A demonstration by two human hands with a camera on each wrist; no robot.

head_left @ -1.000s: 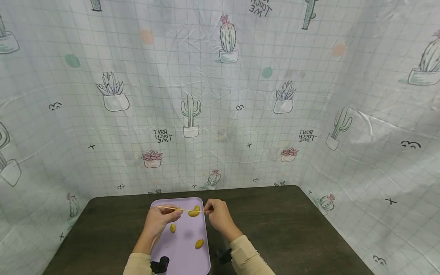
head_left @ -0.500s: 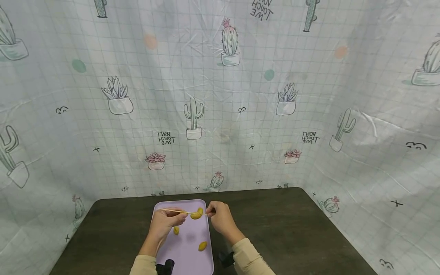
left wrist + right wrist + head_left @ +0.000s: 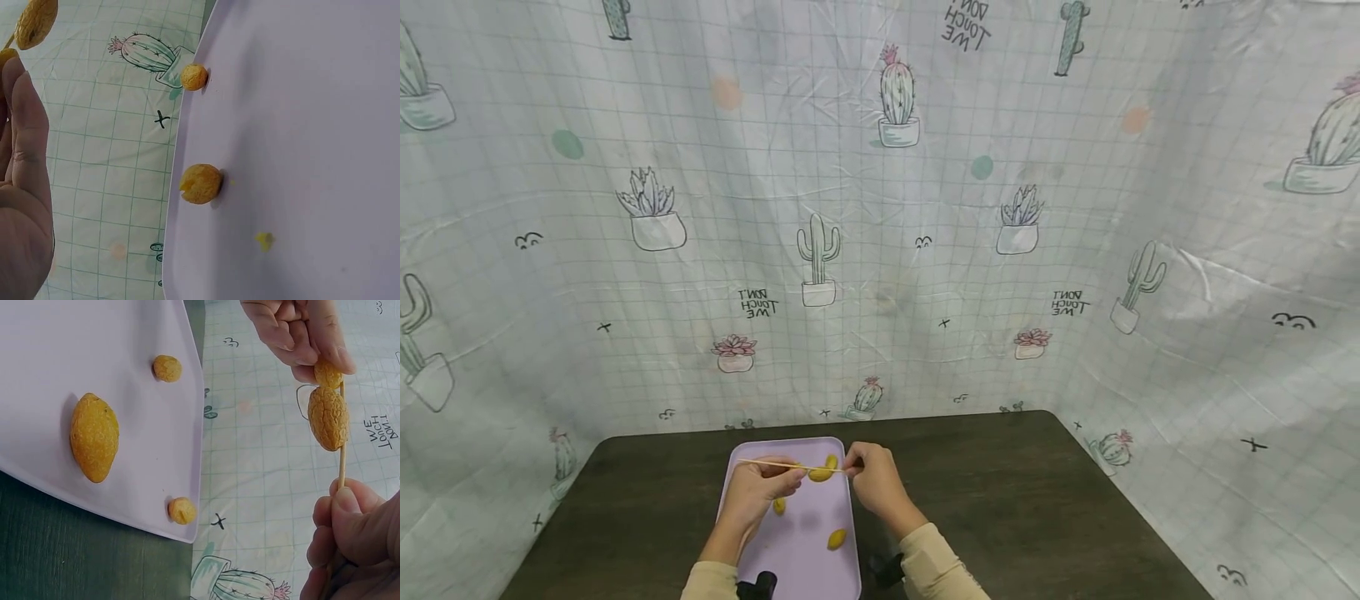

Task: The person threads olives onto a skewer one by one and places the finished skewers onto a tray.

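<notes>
In the head view my left hand (image 3: pixel 752 492) and right hand (image 3: pixel 877 483) face each other above a lilac tray (image 3: pixel 805 575). A thin wooden skewer (image 3: pixel 342 469) runs between them. The left thumb and fingers pinch a small wrinkled yellow fruit (image 3: pixel 328 373) at the skewer. Just below it, towards the right hand, a larger wrinkled yellow fruit (image 3: pixel 327 419) is on the skewer and seems to touch the first. My right hand pinches the skewer beyond that fruit, leaving a short bare stretch. Whether the stick passes through the pinched fruit is hidden by the fingers.
On the tray lie loose yellow fruits: one elongated (image 3: pixel 94 437), plus two rounder-looking ones near the rim, a split fruit (image 3: pixel 201 184) and a smaller fruit (image 3: pixel 194 77). A yellow crumb (image 3: pixel 265 241) lies there too. The dark table (image 3: pixel 1000 500) meets a cactus-print curtain (image 3: pixel 887 250) behind.
My left hand has come slightly nearer to my right hand along the skewer, narrowing the gap. Both hands keep their pinch. The head view has shifted a little.
</notes>
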